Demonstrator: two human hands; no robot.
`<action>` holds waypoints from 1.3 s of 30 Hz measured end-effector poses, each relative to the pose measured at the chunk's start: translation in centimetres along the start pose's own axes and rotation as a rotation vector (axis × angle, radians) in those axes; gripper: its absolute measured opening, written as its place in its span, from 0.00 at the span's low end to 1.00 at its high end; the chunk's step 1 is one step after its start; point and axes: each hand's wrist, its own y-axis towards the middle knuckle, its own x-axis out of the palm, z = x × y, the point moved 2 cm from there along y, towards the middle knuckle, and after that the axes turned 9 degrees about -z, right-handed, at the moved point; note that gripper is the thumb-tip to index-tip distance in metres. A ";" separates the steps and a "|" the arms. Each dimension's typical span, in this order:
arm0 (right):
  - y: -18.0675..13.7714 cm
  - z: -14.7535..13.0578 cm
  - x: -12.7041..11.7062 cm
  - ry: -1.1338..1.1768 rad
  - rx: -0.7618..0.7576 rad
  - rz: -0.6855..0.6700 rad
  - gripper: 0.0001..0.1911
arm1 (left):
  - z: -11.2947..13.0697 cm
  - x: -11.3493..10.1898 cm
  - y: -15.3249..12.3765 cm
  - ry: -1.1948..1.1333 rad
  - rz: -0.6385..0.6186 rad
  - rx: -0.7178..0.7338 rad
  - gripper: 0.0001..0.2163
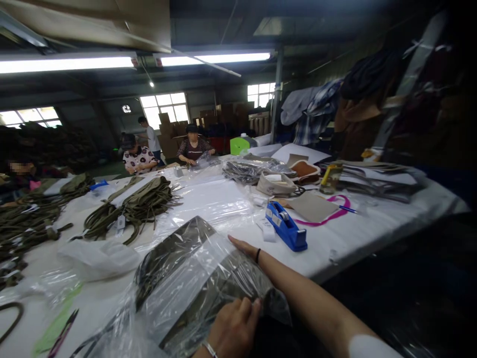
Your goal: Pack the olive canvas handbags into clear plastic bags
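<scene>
White table (354, 233) bears plastic bag (194, 278) (olive fabric inside), edge pinched by left fingers (249, 307).

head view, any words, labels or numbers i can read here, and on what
No text is legible in this view.
The white tag on the olive straps: too small and blurred to read.
The white labels beside the blue tape dispenser: blurred.
The clear plastic bag: no print shows.

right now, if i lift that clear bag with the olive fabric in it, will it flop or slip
Probably floppy: the clear bag wrinkles and sags around the olive fabric. Likely slippery too, as its film shines under the lights.
</scene>
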 end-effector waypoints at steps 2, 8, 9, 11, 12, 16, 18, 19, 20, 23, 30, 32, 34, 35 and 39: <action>1.7 -0.9 1.1 0.015 0.109 -0.079 0.21 | 1.1 1.6 -0.1 0.032 0.003 0.045 0.15; -1.4 -3.3 1.7 -0.034 -0.115 -0.018 0.19 | 2.7 2.3 0.3 0.060 0.010 0.142 0.06; -3.1 -3.8 1.1 -0.055 -0.198 -0.004 0.21 | 2.9 1.6 0.6 0.057 0.025 0.185 0.06; -6.8 -4.8 -0.5 -0.098 -0.328 0.053 0.25 | 3.0 -0.1 1.4 0.031 0.029 0.292 0.07; -8.3 -5.2 -1.6 -0.110 -0.354 0.106 0.26 | 2.7 -1.1 2.0 0.011 0.014 0.351 0.07; -11.1 -4.7 -5.9 -0.051 -0.429 0.471 0.29 | -0.8 -4.1 4.1 -0.016 -0.118 0.558 0.10; -10.5 -2.8 -6.9 0.098 -0.463 0.635 0.31 | -4.0 -4.8 4.1 0.007 -0.180 0.599 0.09; -9.9 -1.5 -6.8 0.193 -0.467 0.679 0.32 | -5.8 -4.8 3.6 0.027 -0.203 0.587 0.10; -9.2 -0.1 -6.2 0.285 -0.457 0.696 0.32 | -7.6 -4.8 2.7 0.048 -0.224 0.555 0.13; -6.9 4.1 -2.0 0.440 -0.411 0.645 0.30 | -12.6 -4.0 -2.4 0.055 -0.316 0.389 0.21; -5.2 10.3 15.1 0.375 0.045 -0.091 0.25 | -22.5 -4.8 -20.4 -0.058 -0.385 -0.256 0.28; -6.6 10.1 18.0 0.316 0.125 -0.436 0.25 | -23.4 -5.7 -22.2 -0.044 -0.368 -0.370 0.27; -8.2 8.4 18.2 0.269 0.013 -0.557 0.25 | -22.4 -6.0 -21.1 -0.064 -0.284 -0.456 0.24; -8.9 7.2 17.1 0.249 -0.098 -0.497 0.25 | -21.2 -5.7 -19.6 -0.091 -0.235 -0.480 0.23; -9.5 2.7 7.7 0.120 -0.504 0.201 0.25 | -13.5 -1.5 -10.6 -0.214 -0.224 -0.337 0.23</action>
